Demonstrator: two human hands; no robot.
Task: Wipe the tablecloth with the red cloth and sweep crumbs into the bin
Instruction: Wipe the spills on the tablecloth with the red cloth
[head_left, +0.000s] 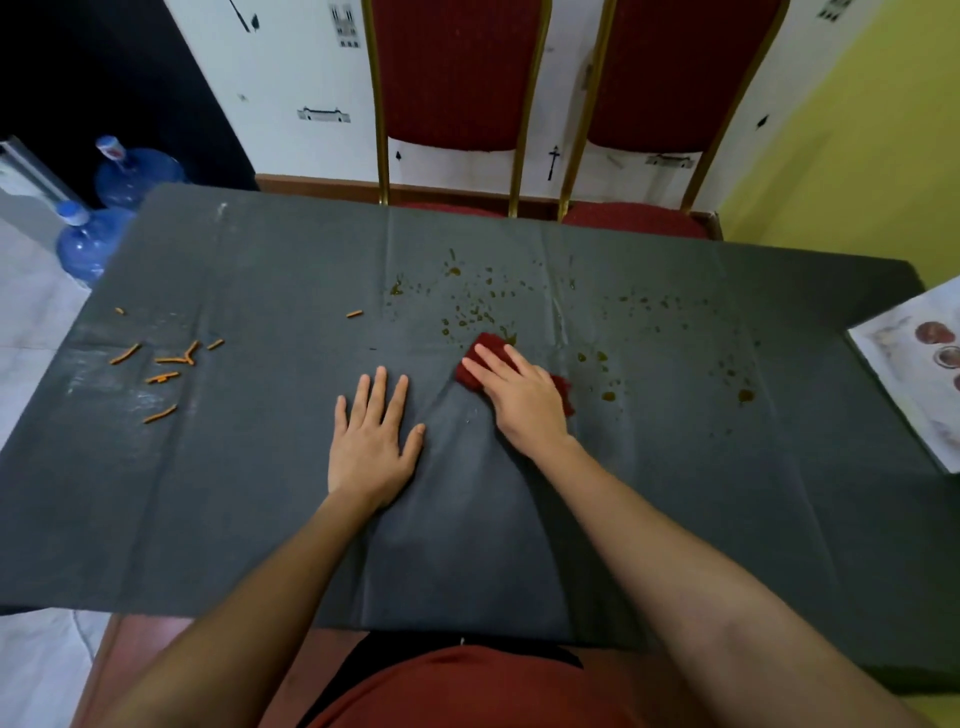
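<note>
Left hand (374, 441) lies flat on the tablecloth (260, 493), right hand (519, 400) presses flat on the cloth (485, 345), and a hard stroke could smear the spots (467, 312) wider.

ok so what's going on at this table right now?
A person is wiping a grey tablecloth. The right hand presses the red cloth flat against it, at the near edge of a scatter of brown spots. The left hand lies flat on the tablecloth beside it, holding nothing. Orange stick-shaped crumbs lie unswept toward the table's left end. No bin is in view.
</note>
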